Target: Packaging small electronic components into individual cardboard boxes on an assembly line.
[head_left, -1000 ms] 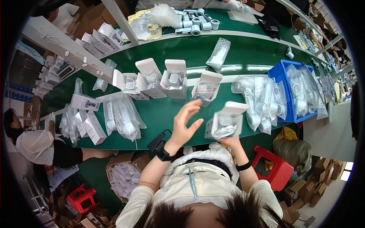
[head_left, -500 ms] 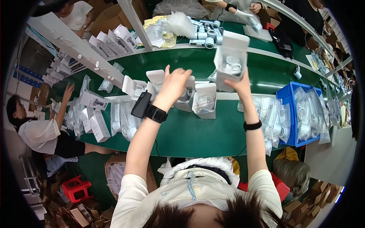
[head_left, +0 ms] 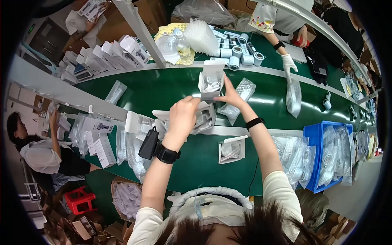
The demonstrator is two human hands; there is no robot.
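Note:
An open white box (head_left: 210,95) with a white cable and clear wrapping inside is gripped at its right side by my right hand (head_left: 231,94), over the green bench. My left hand (head_left: 183,115) is closed, fingers curled, just below and left of that box; what its fingertips pinch is hidden. Under and beside the left hand are more open white boxes, one with wrapped contents (head_left: 205,119) and another at the left (head_left: 139,122). Apart from these, an open white box (head_left: 232,150) with a bagged item inside lies nearer to me on the right.
Bubble-wrapped items (head_left: 292,157) and a blue bin (head_left: 308,159) of bubble bags stand at the right. Bubble bags (head_left: 241,98) lie beyond my hands. A metal post (head_left: 141,32) rises at the left. Across the bench, a co-worker's gloved hand (head_left: 289,63) touches a bubble bag (head_left: 293,98).
My right hand has carried its box leftward. My left hand's fingers have curled, and the boxes under it have shifted. The rightmost standing box now lies nearer me. A co-worker's bubble bag has come onto the bench.

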